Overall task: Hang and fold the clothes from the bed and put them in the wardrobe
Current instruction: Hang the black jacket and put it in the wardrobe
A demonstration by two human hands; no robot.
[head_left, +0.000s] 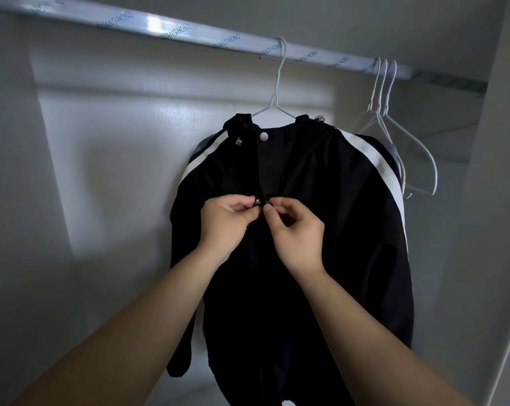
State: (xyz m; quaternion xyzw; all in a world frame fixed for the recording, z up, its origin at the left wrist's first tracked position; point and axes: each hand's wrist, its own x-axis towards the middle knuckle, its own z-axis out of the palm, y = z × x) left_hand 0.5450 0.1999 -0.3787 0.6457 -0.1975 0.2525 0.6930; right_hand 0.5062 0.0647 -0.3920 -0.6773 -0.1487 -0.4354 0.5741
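Item: black jacket (321, 230) with white shoulder stripes, on a white wire hanger (277, 92).
Location: inside the wardrobe, hanging straight down from the rail (189, 32), right of the rail's middle, with the hanger's hook over the rail.
Step in hand: the garment is already hung. Judged to be the closing of its front, at a fastener partway down the opening.
Left hand (224, 227): well below the rail, fingers curled. Thumb and fingertips pinch one front edge, where a small metal snap half (258, 202) shows.
Right hand (297, 235): at the same level below the rail, fingers curled, pinching the facing front edge. Its fingertips meet or nearly meet those of the left hand.
Jacket relative to hands: directly behind both hands. The two pinched edges are drawn together between them, the collar is above, and the body and sleeves hang below.
Collar snap (264, 136): just under the hanger, nearer the rail. It appears closed.
Next move calls for: lining up the two snap halves and squeezing them between thumb and finger, because the hanging cloth offers no backing. Whether further fasteners lie lower cannot be told, as the fabric is too dark.
Adjacent stock: empty wire hangers (394, 118), bunched near the rail's right end.
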